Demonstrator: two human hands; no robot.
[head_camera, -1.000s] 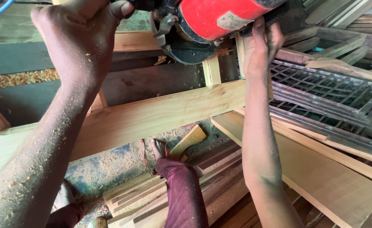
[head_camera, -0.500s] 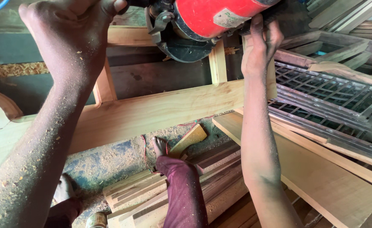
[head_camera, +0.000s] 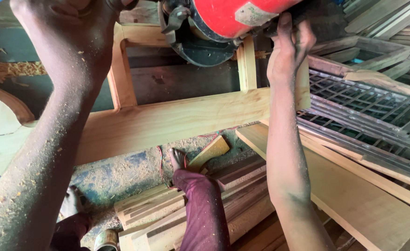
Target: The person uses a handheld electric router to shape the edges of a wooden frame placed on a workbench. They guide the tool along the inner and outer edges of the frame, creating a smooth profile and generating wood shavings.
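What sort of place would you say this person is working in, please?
Most likely a carpentry workshop: a red power tool sits over a pale wooden frame, sawdust covers the floor, and planks lie stacked around.

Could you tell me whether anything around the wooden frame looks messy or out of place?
Sawdust lies spread across the floor below the wooden frame, and it speckles the left forearm. Loose offcuts are piled unevenly beside a bare foot.
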